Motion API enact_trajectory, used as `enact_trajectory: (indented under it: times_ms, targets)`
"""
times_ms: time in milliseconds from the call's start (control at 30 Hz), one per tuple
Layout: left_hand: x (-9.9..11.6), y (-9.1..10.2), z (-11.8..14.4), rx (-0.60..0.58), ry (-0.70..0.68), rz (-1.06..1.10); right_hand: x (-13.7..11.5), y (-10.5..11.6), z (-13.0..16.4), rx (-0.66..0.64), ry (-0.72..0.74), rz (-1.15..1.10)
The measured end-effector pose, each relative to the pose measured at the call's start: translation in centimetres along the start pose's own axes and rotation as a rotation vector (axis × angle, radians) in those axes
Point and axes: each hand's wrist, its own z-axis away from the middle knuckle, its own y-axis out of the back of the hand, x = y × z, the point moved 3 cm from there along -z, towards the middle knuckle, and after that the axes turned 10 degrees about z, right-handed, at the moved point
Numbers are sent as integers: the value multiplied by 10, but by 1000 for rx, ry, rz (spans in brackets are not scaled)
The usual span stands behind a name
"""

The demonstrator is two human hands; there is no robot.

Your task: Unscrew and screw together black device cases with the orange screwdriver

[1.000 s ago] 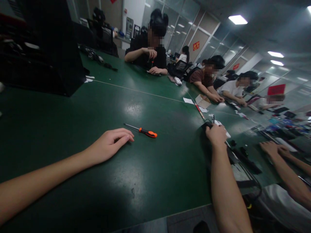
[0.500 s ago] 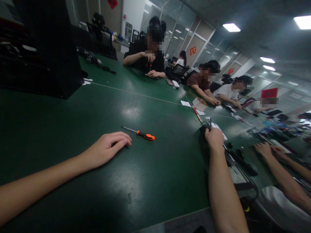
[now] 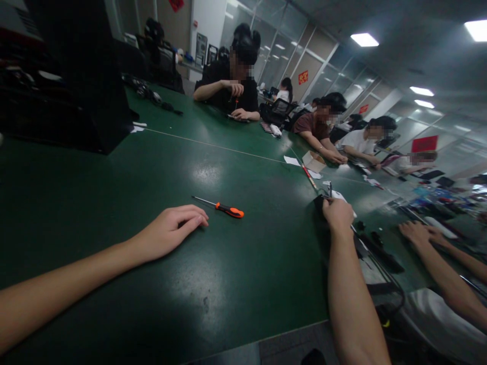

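Your left hand [image 3: 173, 230] lies palm down on the green table [image 3: 114, 203], fingers loosely curled and holding nothing. Just beyond the fingertips, apart from them and toward the table's middle, lies a screwdriver [image 3: 222, 207]: thin steel shaft pointing left, orange-and-black handle to the right. Judged light, rigid and apt to roll; take it by the ribbed handle, not the slick shaft. Near the right edge, your right hand [image 3: 338, 214] is closed on a small black object [image 3: 318, 202], detail too dark to tell. A neighbour's hands [image 3: 422, 233] rest further right
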Motion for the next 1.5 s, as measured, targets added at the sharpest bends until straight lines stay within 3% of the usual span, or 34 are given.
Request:
enact_trajectory:
  times_ms: [167, 567, 767, 967, 1133, 1333, 1433, 1500]
  targets:
    - [0, 0, 1, -17, -3, -10, 3, -4, -4, 0, 18, 59]
    - [3, -1, 0, -44, -13, -35, 3, -19, -44, -161, 324, 168]
    - [1, -1, 0, -53, -16, -56, 10, -15, -46, -171, 409, 105]
    - [1, -1, 0, -53, -18, -55, 24, 6, -19, -153, 406, -81]
    - [2, -1, -1, -53, -28, -46, 67, 29, 27, -77, 316, -159]
    - [2, -2, 0, -59, -35, -41, 107, 23, 75, -185, 356, -108]
    - [2, -2, 0, -62, -38, -45, 106, 28, 88, -207, 387, -90]
    - [2, -1, -1, -60, -35, -47, 91, 38, 101, -224, 462, -113]
